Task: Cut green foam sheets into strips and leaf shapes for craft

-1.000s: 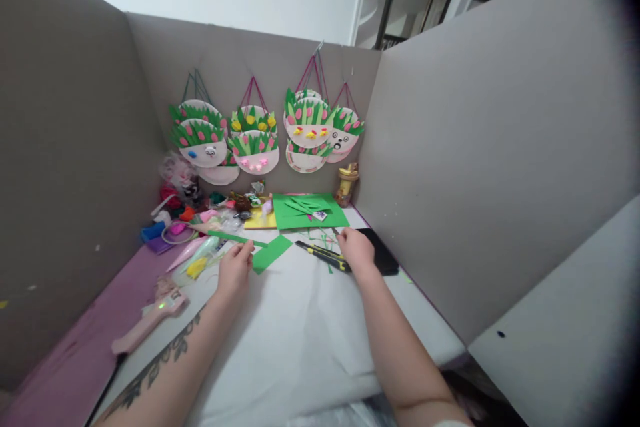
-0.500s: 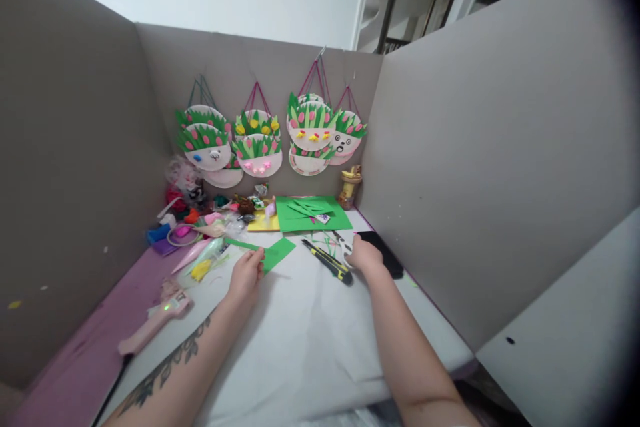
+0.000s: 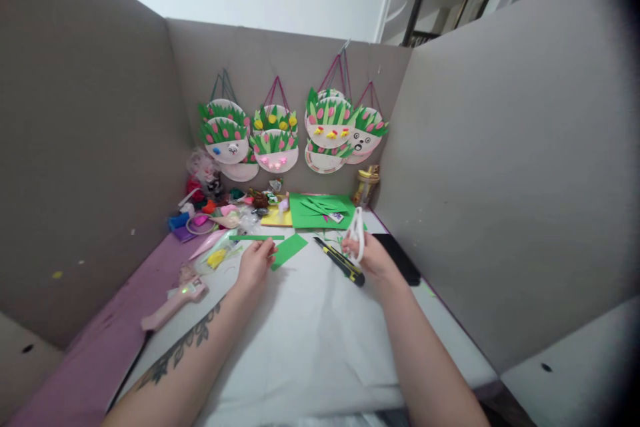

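My left hand (image 3: 255, 263) pinches the near edge of a green paper piece (image 3: 289, 249) that lies on the white table sheet (image 3: 310, 340). A thin green strip (image 3: 256, 237) lies just beyond that hand. My right hand (image 3: 371, 257) is lifted off the table and holds white-handled scissors (image 3: 356, 230), handles pointing up. A yellow-and-black utility knife (image 3: 341, 261) lies on the sheet just left of my right hand.
Grey cardboard walls enclose the table on three sides. Paper-plate crafts (image 3: 280, 140) hang on the back wall. Green paper sheets (image 3: 320, 210), a yellow sheet, a jar (image 3: 366, 187) and craft clutter (image 3: 215, 207) lie at the back. A pink glue gun (image 3: 175, 297) and black phone (image 3: 399, 257) rest nearby.
My right hand has picked the white scissors up off the table and raised them. My left hand stays on the green paper piece. The camera has shifted left.
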### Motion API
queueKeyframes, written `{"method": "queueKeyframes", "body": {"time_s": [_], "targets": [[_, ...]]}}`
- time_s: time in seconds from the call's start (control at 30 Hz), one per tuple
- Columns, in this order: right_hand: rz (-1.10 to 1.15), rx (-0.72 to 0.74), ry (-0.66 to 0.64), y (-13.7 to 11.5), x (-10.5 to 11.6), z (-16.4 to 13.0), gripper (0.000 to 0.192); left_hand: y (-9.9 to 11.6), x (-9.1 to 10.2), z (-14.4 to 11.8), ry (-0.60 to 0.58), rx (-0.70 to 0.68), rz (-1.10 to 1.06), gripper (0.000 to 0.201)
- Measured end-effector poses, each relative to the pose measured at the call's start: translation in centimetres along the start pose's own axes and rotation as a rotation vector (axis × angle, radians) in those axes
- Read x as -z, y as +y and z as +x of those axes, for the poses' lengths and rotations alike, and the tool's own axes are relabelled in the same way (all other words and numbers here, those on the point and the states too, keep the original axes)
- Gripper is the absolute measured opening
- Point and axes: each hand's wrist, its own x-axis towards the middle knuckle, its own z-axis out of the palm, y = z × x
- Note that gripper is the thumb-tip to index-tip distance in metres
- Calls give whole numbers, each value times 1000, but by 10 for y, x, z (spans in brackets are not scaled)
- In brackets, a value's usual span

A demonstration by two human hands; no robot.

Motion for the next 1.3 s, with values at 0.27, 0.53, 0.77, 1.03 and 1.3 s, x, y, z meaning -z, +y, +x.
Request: {"method": "queueKeyframes", "body": {"time_s": [0.27,0.53,0.77,1.03,1.3], "targets": [[-79,-223,-500,19,-87,-31,23,24,6,-1,41,-30,-85,40],[-82,-198,-545,20,-95,-40,22,34,8,-8,66,-157,-23,34],[-96,-161,-617,22,-92,-40,24,31,12,-3,96,-213,-93,32],[-69,-226,-618,22,-95,-39,24,30,6,-11,36,-153,-114,29],[-47,-239,-614,26,-95,-39,22,29,7,-10,58,-147,-119,26]]}}
